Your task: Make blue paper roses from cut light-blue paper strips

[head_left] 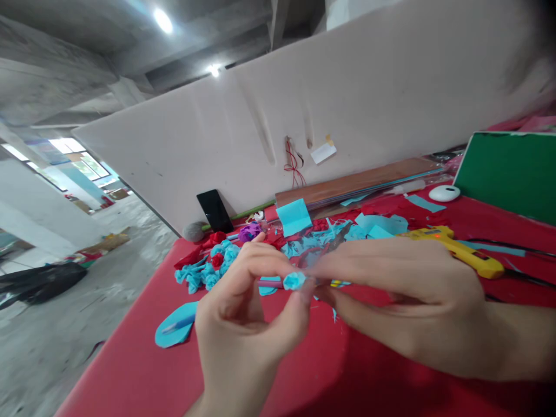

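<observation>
Between both hands is a small rolled piece of light-blue crepe-like paper [294, 281], its cupped end turned toward me. My left hand [247, 313] pinches it between thumb and index finger. From the other side, the fingertips of my right hand [403, 289] press together at its right edge; the part inside them is hidden. Behind the hands lies a heap of blue paper scraps [304, 243]. Left of them is a cluster of blue paper flowers [211, 272] with a red one among them. A blue paper oval [165, 339] with a blue pen [180, 324] on it lies near my left wrist.
A yellow glue gun [478, 260] with a black cable lies behind my right hand. Farther back are a folded blue paper square [294, 217], a purple paper flower [249, 233], a black phone [215, 210], a white mouse [443, 193] and a green board [512, 174].
</observation>
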{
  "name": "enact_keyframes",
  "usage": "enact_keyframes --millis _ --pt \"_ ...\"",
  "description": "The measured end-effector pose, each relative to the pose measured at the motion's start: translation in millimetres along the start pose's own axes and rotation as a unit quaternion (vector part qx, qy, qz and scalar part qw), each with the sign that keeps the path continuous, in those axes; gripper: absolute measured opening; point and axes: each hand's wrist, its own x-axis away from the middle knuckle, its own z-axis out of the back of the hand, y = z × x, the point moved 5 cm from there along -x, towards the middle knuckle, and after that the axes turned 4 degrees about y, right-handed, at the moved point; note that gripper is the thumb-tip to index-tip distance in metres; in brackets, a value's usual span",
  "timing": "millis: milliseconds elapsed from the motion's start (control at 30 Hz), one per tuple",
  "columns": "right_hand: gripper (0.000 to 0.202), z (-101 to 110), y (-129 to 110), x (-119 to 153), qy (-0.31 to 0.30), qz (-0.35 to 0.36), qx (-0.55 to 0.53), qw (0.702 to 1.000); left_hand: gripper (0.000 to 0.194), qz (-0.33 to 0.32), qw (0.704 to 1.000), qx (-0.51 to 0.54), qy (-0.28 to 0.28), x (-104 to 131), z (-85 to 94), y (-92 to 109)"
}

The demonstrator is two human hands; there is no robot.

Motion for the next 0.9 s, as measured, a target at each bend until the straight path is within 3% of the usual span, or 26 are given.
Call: enact_keyframes --millis 233,367,567,700,900 --pt "0.018 2.9 -0.8 7.4 0.011 0.045 0.059 0.997 0.02 -0.041 0.999 -0.014 -0.01 3.1 -2.7 2.0" --pt "0.02 -2.5 8.3 3.3 -0.02 0.006 -0.069 0.997 0.024 -0.021 0.999 0.0 -0.027 5.8 -3.0 1.9" --pt "0.019 -12.9 30.6 0.4 -0.053 -0.034 -0.268 0.961 0.022 -0.022 0.999 -0.001 -0.045 5.8 -4.4 10.3" --pt "0.02 -17.0 35.7 0.1 -0.069 -0.042 -0.318 0.945 0.023 -0.012 0.998 -0.004 -0.054 4.3 -4.8 8.5" --pt "0.021 -19.1 35.7 -0.7 -0.128 -0.027 -0.331 0.934 0.032 -0.048 0.995 -0.008 -0.084 2.5 -3.4 8.3"
